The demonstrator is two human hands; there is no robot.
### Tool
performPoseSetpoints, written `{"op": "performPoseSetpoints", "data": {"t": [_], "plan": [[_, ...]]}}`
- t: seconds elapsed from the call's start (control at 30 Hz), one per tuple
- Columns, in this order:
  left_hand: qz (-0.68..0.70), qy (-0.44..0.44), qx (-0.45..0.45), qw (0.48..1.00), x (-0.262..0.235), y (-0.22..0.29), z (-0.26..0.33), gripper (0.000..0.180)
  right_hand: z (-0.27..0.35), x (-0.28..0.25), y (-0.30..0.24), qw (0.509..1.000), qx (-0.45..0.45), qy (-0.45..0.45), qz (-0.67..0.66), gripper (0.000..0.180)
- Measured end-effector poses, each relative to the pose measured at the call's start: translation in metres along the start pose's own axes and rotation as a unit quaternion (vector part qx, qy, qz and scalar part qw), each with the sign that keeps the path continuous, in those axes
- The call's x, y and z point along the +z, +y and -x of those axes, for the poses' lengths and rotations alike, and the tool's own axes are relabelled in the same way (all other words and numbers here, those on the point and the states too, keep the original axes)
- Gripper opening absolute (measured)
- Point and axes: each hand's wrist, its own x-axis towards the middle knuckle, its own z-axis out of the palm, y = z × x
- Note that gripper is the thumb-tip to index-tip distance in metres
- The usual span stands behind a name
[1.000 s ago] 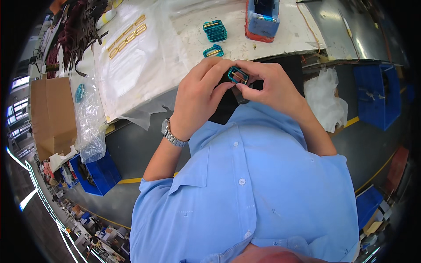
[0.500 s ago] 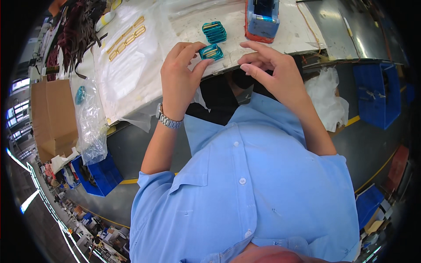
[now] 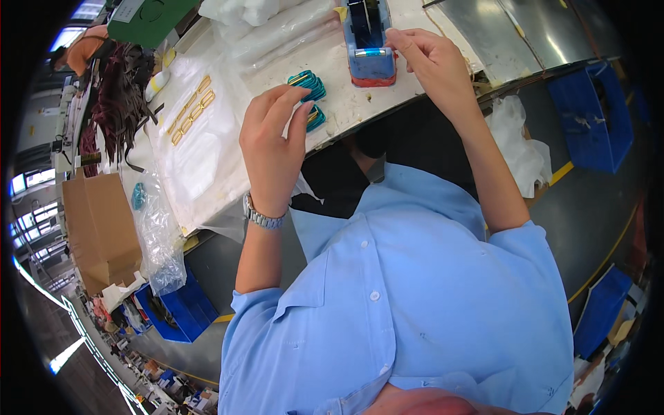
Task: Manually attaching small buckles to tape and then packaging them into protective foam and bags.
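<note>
My left hand (image 3: 273,135) hovers at the near side of two groups of glossy teal buckles on the white table. Its thumb and fingers are apart, partly covering them. The farther teal stack (image 3: 312,81) shows gold lines on top; the nearer teal buckle (image 3: 316,119) lies by my thumb. My right hand (image 3: 439,66) is at the right side of a blue tape dispenser (image 3: 373,68) with a red base. Its thumb and forefinger are pinched close beside the dispenser's front; whatever lies between the fingertips is too small to make out.
Gold metal buckles (image 3: 192,114) lie in rows on white sheeting at the left. Dark red strips (image 3: 124,90) hang at the table's far left. A cardboard box (image 3: 104,228), a clear plastic bag (image 3: 162,242) and blue bins (image 3: 591,117) stand around the table (image 3: 339,114).
My right hand has moved away from the teal buckles, up to the tape dispenser. My left hand stays by the buckles, its fingers over the stack's edge. The whole view has shifted.
</note>
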Motion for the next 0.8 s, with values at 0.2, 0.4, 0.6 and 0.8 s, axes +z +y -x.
{"op": "performPoseSetpoints", "data": {"t": [0.2, 0.4, 0.6, 0.8], "plan": [[-0.027, 0.043, 0.220, 0.974, 0.037, 0.002, -0.081, 0.021, -0.004, 0.022, -0.009, 0.999, 0.017, -0.033, -0.003, 0.048], [0.068, -0.066, 0.015, 0.995, 0.041, 0.012, -0.074, 0.030, 0.016, 0.011, -0.018, 0.997, 0.045, -0.066, 0.019, 0.047], [0.102, -0.093, -0.029, 0.990, 0.056, 0.009, -0.054, 0.036, 0.003, 0.003, 0.001, 0.995, -0.011, -0.091, -0.039, 0.038], [0.104, -0.083, -0.014, 0.991, 0.073, 0.016, -0.051, 0.029, -0.003, -0.016, 0.010, 0.994, 0.013, -0.104, -0.033, 0.040]]}}
